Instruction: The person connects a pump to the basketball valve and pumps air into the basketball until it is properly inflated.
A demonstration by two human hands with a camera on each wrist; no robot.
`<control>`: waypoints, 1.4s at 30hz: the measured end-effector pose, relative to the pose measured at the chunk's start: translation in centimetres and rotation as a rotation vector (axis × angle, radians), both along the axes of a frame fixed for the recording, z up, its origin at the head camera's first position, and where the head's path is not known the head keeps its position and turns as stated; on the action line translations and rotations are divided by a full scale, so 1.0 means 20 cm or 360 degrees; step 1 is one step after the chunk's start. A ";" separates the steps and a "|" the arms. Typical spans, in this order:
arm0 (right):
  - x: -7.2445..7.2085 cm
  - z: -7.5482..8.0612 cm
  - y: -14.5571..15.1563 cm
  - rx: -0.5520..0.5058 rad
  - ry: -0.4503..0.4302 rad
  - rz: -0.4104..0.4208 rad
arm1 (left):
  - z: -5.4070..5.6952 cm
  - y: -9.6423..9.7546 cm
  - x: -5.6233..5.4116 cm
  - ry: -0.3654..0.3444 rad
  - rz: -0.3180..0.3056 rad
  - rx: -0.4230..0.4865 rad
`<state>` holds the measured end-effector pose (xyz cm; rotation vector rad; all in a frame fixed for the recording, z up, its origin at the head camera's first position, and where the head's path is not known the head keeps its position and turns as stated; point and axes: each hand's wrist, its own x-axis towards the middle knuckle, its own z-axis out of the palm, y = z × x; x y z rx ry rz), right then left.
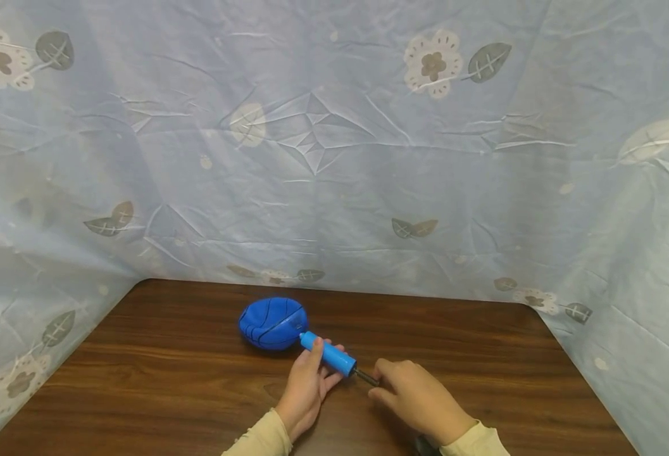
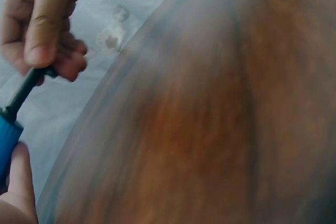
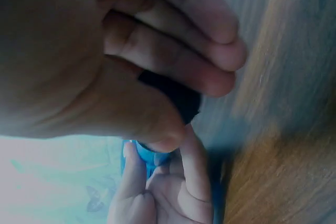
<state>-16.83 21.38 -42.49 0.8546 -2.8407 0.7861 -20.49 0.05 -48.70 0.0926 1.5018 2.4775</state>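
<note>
A blue hand pump (image 1: 335, 358) slants across the middle of the table, its nozzle end against a partly collapsed blue ball (image 1: 273, 323) with black lines. My left hand (image 1: 304, 387) grips the pump's barrel, thumb on top. At the other end, my right hand (image 1: 416, 396) holds the dark handle (image 3: 176, 95) between thumb and fingers. Part of the black rod (image 1: 366, 378) shows between barrel and handle. In the left wrist view the right hand (image 2: 44, 24) pinches the handle above the rod. Whether a needle sits in the ball is too small to tell.
The dark brown wooden table (image 1: 157, 354) has rounded far corners. A pale blue floral cloth (image 1: 334, 190) hangs behind it and at both sides. A small dark object (image 1: 425, 445) shows under the right wrist at the bottom edge.
</note>
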 end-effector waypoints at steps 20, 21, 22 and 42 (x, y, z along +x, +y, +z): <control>0.01 -0.01 -0.03 0.0042 -0.0092 -0.0054 | 0.00 -0.02 -0.03 0.0062 0.0035 -0.0026; 0.01 -0.01 -0.03 0.0062 -0.0094 -0.0065 | 0.00 -0.03 -0.03 0.0066 0.0064 -0.0029; 0.01 -0.01 -0.03 0.0075 -0.0103 -0.0074 | 0.00 -0.04 -0.04 0.0068 0.0093 -0.0031; -0.02 -0.02 0.02 0.0104 -0.0095 0.0034 | 0.00 -0.11 -0.09 0.0010 0.0133 0.0002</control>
